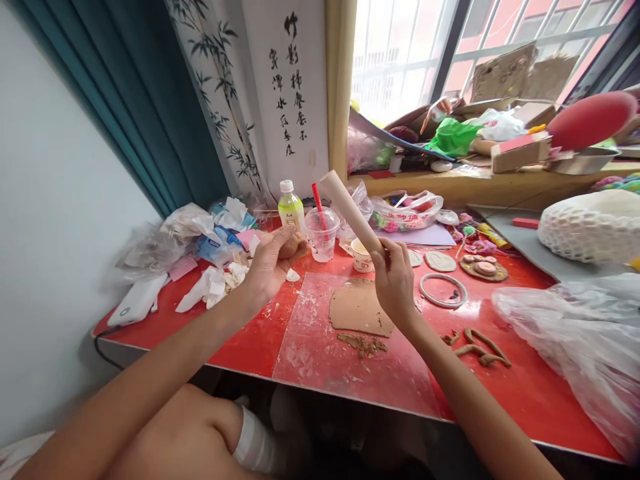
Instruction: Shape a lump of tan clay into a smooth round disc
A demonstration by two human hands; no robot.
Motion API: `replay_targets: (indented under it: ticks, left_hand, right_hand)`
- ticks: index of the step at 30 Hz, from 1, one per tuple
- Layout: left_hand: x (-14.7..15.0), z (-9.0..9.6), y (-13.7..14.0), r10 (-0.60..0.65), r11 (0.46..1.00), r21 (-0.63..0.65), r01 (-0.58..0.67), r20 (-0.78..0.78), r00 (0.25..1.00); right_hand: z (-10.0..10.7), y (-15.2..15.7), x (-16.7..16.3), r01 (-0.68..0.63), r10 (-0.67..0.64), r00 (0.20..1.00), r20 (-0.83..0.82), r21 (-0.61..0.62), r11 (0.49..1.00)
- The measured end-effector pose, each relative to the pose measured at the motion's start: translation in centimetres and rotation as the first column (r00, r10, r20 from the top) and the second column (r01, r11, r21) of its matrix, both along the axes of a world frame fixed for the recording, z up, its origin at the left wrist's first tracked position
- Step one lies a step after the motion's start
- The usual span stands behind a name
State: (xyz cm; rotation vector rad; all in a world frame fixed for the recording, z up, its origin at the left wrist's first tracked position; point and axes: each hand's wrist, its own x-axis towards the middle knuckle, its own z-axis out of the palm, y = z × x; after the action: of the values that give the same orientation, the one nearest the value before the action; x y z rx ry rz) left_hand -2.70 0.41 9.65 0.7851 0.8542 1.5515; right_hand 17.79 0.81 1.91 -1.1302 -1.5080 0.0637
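Note:
My right hand point(395, 280) grips the lower end of a pale rolling pin point(350, 207), which is raised and tilted up to the left above the table. My left hand point(273, 260) is closed in front of the drink bottle; what its fingers hold, if anything, blends with the skin and cannot be made out. Below and between my hands, a flat brown clay slab point(355, 308) lies on a clear plastic sheet point(320, 363). Rough clay scraps point(363, 345) lie along its near edge. My right hand covers part of the slab's right side from view.
Behind my hands stand a bottle point(290, 203), a plastic cup point(321, 243) with a red straw, and a paper cup point(361, 257). Crumpled tissues point(215, 283) lie left. To the right are a ring point(443, 291), clay strips point(483, 350) and a plastic bag point(565, 340).

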Motion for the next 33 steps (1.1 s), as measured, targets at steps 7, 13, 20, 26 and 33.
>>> replay_targets:
  ticks: [7,13,20,26,33]
  left_hand:
    - [4.2,-0.6,0.8,-0.1,0.992,-0.063,0.108,0.11,0.989]
    - [7.9,-2.4,1.1,-0.131,0.988,-0.042,0.149,0.294,0.947]
    - [9.6,-5.7,-1.1,-0.207,0.963,0.011,0.268,0.665,0.717]
    - [10.7,-6.9,-2.3,-0.041,0.975,-0.127,0.181,0.7,0.713]
    - [10.6,-7.7,-2.5,-0.018,0.983,-0.126,0.131,0.65,0.76]
  right_hand:
    - [-0.1,0.5,0.1,-0.007,0.007,0.999,-0.047,0.002,1.0]
    - [0.5,0.2,0.4,0.001,-0.001,0.999,-0.048,0.005,1.0]
    - [1.7,-0.5,0.6,-0.162,0.158,0.967,0.2,0.0,0.987]
    - [2.4,-2.5,0.3,-0.224,0.191,0.596,0.78,-0.067,0.972]
    - [3.2,-4.9,-0.3,-0.192,0.219,0.389,0.895,-0.154,0.969]
